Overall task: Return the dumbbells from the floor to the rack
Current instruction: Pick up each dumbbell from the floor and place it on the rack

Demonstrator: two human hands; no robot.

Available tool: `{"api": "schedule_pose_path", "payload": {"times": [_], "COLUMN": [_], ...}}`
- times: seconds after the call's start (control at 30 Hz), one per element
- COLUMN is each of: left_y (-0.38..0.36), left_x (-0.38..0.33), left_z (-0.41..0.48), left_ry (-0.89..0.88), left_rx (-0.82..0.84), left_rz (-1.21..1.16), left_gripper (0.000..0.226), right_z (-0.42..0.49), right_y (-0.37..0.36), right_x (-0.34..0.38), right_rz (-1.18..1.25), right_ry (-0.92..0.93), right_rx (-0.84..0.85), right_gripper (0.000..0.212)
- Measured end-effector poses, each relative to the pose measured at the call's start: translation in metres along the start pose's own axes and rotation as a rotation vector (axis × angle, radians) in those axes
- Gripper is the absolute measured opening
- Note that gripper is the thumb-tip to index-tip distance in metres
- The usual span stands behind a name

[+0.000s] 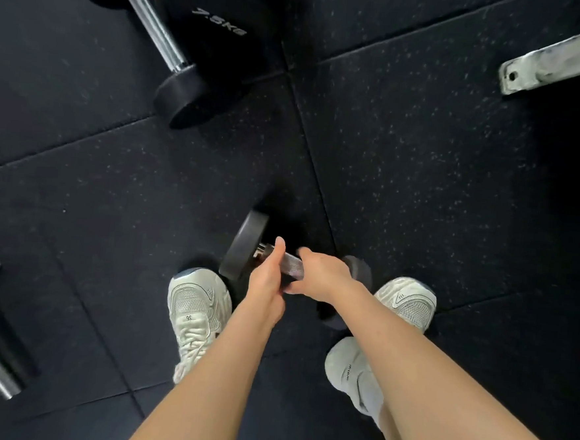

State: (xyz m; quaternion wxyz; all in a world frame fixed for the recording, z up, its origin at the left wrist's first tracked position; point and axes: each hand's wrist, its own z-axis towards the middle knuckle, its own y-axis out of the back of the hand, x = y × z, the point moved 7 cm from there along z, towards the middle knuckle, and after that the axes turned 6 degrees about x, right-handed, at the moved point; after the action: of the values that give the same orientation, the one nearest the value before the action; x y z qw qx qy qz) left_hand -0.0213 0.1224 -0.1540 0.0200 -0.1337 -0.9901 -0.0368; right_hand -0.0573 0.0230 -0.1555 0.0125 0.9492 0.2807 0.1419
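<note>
Both hands on a dumbbell, gym floor, betw. the feet.

Floor (406,152) was dark speckled rubber tiles w/ visible seams; pale metal frame foot (560,60) far right. Dumbbell (245,244) lay near centre, long axis running left-right, tilted slightly; round black heads, knurled steel grip. Left hand (267,280) and right hand (322,273) were both wrapped on the grip, side by side. White mesh sneakers (196,309) flanked it. A 7.5kg dumbbell (206,21) lay far left.
</note>
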Motion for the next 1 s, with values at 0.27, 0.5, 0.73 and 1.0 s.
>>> {"api": "schedule_pose_path", "payload": {"times": [0.27,0.5,0.73,1.0], "left_y": [-0.010,-0.028,-0.079,-0.156], "left_x": [-0.005,-0.027,-0.066,-0.075], "left_z": [-0.018,-0.121,-0.346,-0.625], "left_ry": [-0.063,-0.152,-0.305,-0.611], "left_rx": [-0.080,-0.030,0.030,0.134], "left_rz": [-0.097,0.052,0.296,0.473], "left_gripper": [0.023,0.018,0.028,0.040], "right_z": [-0.020,-0.128,-0.338,-0.603], "right_y": [0.009,0.047,0.123,0.200], "right_x": [0.000,0.022,0.054,0.063], "right_rz": [0.083,0.176,0.383,0.648], "right_ry": [-0.015,-0.021,0.002,0.058], "right_rx": [-0.008,-0.047,-0.161,-0.463], "right_gripper": [0.047,0.076,0.065,0.054]}}
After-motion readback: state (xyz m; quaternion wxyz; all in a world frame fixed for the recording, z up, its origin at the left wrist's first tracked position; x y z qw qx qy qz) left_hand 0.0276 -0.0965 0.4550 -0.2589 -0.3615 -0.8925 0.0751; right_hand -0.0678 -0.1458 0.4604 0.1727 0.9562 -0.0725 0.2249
